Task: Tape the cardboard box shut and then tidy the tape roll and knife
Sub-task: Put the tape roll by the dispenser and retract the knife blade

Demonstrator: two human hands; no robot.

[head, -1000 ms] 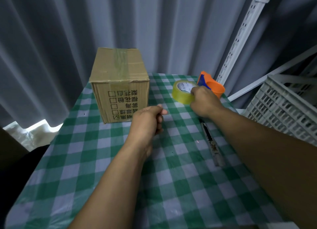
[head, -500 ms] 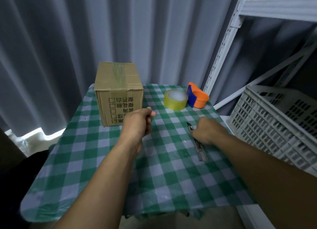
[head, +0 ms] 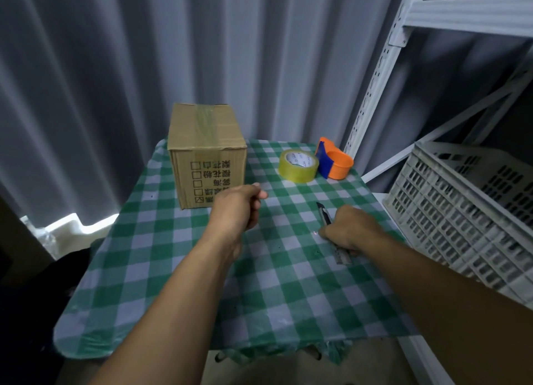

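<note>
The knife point(head: 324, 215), right of centre on the checked surface point(head: 173, 269), is grasped by the curled fingers of the right hand point(head: 350, 227), left hand point(head: 236, 208) loosely curled and empty nearby; any exposed blade could snag the cloth or nick that hand.

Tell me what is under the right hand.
The knife lies under the right hand on the checked cloth; its dark tip and grey rear end show, the hand covers its middle.
</note>
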